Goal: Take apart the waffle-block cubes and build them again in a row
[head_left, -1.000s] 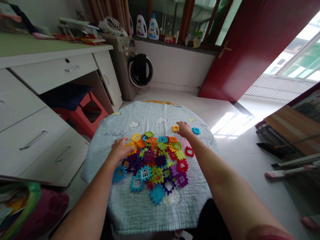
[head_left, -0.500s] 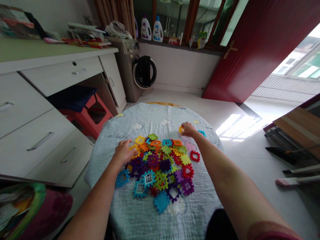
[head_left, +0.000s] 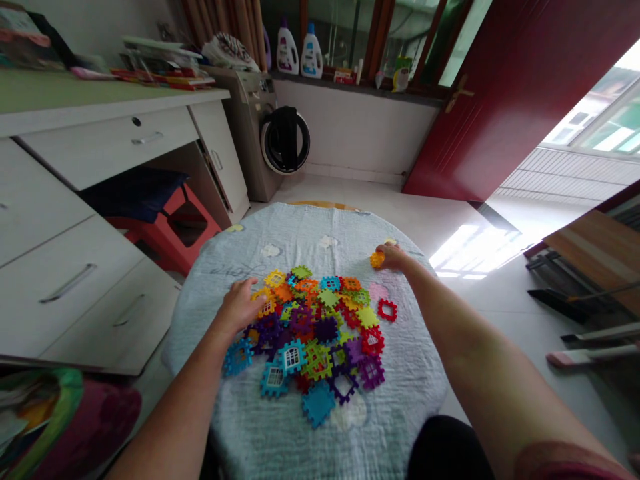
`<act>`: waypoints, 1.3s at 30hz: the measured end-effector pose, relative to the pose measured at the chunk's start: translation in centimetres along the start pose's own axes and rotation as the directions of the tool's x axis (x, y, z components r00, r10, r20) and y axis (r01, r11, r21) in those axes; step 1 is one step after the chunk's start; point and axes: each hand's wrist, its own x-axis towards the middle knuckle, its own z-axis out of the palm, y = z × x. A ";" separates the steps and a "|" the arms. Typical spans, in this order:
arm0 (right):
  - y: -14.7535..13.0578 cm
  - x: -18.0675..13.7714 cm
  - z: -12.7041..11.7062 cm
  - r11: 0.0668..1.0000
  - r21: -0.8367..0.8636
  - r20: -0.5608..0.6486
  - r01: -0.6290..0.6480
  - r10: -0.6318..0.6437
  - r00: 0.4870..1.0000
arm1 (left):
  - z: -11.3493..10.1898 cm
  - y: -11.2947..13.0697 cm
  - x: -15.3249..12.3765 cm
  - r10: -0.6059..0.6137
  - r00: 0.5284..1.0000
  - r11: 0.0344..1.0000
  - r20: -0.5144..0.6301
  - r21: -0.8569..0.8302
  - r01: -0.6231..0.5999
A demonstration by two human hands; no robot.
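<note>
A heap of colourful interlocking plastic tiles (head_left: 320, 327) lies on a round table covered with a pale blue quilted cloth (head_left: 300, 233). My left hand (head_left: 241, 305) rests flat on the heap's left edge, fingers over yellow and orange tiles. My right hand (head_left: 395, 256) is stretched to the table's far right rim, fingers closed on an orange tile (head_left: 377, 259). A red frame-shaped tile (head_left: 387, 310) lies apart, right of the heap. The blue tile seen earlier by my right hand is hidden.
A white desk with drawers (head_left: 90, 220) stands at the left, a red stool (head_left: 170, 223) under it. A washing machine (head_left: 260, 133) sits at the back, a dark red door (head_left: 515, 93) at the right. Planks and tools (head_left: 585, 293) lie on the floor.
My right hand has moved right along the far rim with the orange tile and now covers the blue tile. My left hand has stayed on the heap.
</note>
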 end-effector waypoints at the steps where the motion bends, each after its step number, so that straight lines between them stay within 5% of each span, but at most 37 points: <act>1: 0.0 0.1 0.2 1.000 -0.007 0.004 -0.003 0.003 1.000 | 0.0 0.0 0.0 -0.001 1.000 1.000 0.000 -0.004 0.001; 22: 0.0 0.1 0.6 0.997 0.060 -0.028 0.042 -0.040 0.999 | 0.0 -0.2 0.1 0.015 0.999 0.999 0.036 0.040 -0.017; 28: -0.2 -5.6 -1.2 0.979 0.188 -0.179 0.080 -0.046 0.983 | 0.6 -0.1 0.3 0.011 0.994 0.997 0.106 0.069 -0.018; 34: -2.3 -13.9 -0.2 0.936 0.345 -0.003 0.069 -0.072 0.997 | 0.7 0.4 0.0 0.017 0.987 0.991 0.157 0.130 -0.037; 39: -4.4 -19.5 1.4 0.885 0.453 -0.026 0.108 -0.108 0.994 | 0.4 0.6 -0.7 0.049 0.983 0.982 0.179 0.169 -0.080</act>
